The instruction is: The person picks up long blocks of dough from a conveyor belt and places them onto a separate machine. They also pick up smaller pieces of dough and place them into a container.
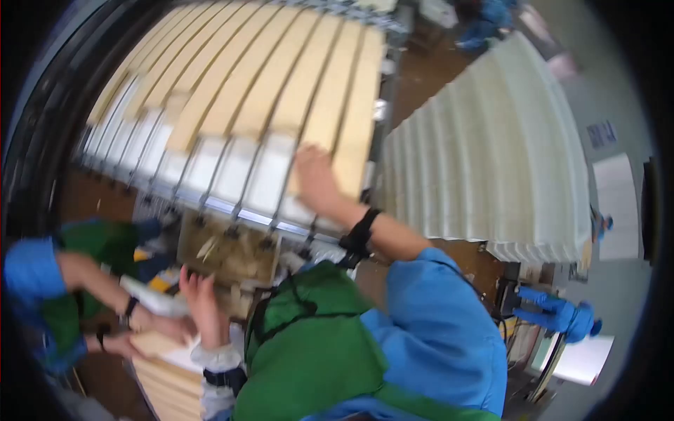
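My right hand [316, 179] reaches out over the slotted rack and rests at the near end of a tan flat strip [351, 116]; its fingers are blurred, and I cannot tell whether they grip the strip. Long tan strips [253, 77] lie side by side across the rack, parted by thin dark dividers. White surface [232, 168] shows below their near ends. Lower left, my left hand [202, 302] is raised with fingers apart and nothing in it. It is close to a stack of tan boards [168, 386], just above a white-topped board there.
At the left, a co-worker's hands [158, 330] touch the top of the board stack. A bin of scraps [228, 249] sits below the rack's front rail [253, 217]. Tall pale ribbed stacks [484, 154] stand to the right. Another person in blue [562, 316] is farther right.
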Demonstrator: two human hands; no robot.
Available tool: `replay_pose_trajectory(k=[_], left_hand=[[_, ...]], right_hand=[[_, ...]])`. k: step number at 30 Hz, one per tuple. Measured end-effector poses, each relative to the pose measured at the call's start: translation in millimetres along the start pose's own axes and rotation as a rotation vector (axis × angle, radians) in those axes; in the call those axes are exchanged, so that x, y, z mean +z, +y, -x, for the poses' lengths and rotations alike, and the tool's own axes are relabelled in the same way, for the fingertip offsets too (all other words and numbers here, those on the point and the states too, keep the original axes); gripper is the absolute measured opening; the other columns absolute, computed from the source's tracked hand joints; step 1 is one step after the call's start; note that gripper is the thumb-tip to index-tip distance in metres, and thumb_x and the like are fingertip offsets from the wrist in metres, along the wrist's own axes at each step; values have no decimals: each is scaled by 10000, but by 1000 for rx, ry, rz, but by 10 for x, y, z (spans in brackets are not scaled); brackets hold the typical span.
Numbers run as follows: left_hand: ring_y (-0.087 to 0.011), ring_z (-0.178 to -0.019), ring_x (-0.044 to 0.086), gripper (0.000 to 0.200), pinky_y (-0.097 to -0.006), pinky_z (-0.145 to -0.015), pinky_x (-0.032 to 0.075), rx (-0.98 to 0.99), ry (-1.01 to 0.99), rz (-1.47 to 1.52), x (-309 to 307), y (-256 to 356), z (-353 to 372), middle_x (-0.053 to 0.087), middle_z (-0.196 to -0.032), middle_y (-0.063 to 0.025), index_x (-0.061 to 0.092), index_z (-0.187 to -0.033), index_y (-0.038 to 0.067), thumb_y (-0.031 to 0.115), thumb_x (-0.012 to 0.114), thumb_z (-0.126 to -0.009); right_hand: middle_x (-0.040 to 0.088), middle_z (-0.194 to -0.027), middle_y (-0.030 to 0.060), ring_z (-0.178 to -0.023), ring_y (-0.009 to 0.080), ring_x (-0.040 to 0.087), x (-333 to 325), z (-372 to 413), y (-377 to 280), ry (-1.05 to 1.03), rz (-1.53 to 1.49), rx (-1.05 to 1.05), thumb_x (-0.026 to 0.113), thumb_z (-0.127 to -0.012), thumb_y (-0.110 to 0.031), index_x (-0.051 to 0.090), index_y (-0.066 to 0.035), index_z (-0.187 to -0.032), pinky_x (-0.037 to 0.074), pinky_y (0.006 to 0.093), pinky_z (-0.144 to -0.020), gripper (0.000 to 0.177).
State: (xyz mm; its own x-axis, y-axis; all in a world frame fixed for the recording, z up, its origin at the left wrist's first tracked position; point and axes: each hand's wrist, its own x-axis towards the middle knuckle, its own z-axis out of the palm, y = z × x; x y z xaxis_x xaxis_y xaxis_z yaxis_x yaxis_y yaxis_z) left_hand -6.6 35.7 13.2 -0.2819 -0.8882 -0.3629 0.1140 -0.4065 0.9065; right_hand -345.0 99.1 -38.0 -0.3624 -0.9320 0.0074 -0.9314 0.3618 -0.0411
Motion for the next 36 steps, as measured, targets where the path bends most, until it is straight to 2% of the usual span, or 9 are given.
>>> replay_pose_trajectory(k=[4,7,11,15,22,29,33,34,36], left_hand=[[-315,-1394,302,676,-392,-1126,276,-59,148,-101,-42,67,250,324,-1468,-204,327,-1443,84,16,624,-840],[-253,-1191,445,573,-364,-1025,388,-12,286,-161,-320,-37,417,451,-1258,-150,424,-1370,64,10,609,-831],[-210,-1091,467,546,-333,-973,420,-41,505,-97,-1048,-403,732,443,-1174,-120,430,-1341,69,18,611,-828],[-179,-976,501,646,-308,-847,449,-169,762,-13,-1450,-826,1021,459,-1121,-106,362,-1397,75,30,639,-815],[-137,-729,475,872,-285,-585,455,-212,1161,160,-2045,-1339,1580,454,-877,-49,239,-1468,83,2,684,-723],[-144,-731,535,930,-270,-633,459,-218,937,360,-2451,-1536,1735,549,-833,-54,143,-1521,135,-1,683,-776],[-128,-749,535,940,-265,-640,463,-142,756,546,-2580,-1378,1737,579,-897,-57,101,-1543,173,33,669,-807],[-129,-746,535,948,-268,-635,467,-134,716,534,-2595,-1430,1708,578,-907,-57,91,-1546,181,53,672,-808],[-130,-739,535,965,-275,-624,475,-116,648,497,-2623,-1548,1650,576,-926,-59,70,-1551,197,93,679,-810]], right_hand=[[213,-1505,354,-1418,504,172,159,-113,153,24,-28,85,826,-695,-387,213,129,-1445,154,534,-1171,1097],[250,-1486,355,-1390,495,242,105,-127,133,36,9,70,833,-685,-328,226,133,-1429,218,524,-1151,1065],[157,-1556,277,-1443,462,139,-271,-189,-437,-98,194,53,800,-678,-324,180,33,-1493,165,638,-1124,1085],[271,-1503,281,-1396,479,229,-72,-433,-1460,217,-191,-538,716,-662,-194,327,0,-1442,198,604,-1122,893],[422,-1418,259,-1327,432,379,339,-143,-4147,-226,-506,-1249,669,-764,-149,478,-1,-1331,304,477,-1125,616],[393,-1453,255,-1364,391,351,937,382,-6399,-166,-373,-1478,636,-833,-257,451,35,-1346,270,447,-1149,619],[350,-1488,254,-1412,365,288,1464,372,-6812,-68,-125,-1407,578,-888,-344,374,46,-1410,193,440,-1180,683],[318,-1511,251,-1426,367,261,1296,415,-6796,-241,-123,-1367,521,-926,-376,330,71,-1436,168,444,-1186,704],[311,-1515,253,-1427,366,258,1589,336,-6729,-95,-64,-1410,489,-950,-342,309,81,-1445,169,450,-1187,675]])
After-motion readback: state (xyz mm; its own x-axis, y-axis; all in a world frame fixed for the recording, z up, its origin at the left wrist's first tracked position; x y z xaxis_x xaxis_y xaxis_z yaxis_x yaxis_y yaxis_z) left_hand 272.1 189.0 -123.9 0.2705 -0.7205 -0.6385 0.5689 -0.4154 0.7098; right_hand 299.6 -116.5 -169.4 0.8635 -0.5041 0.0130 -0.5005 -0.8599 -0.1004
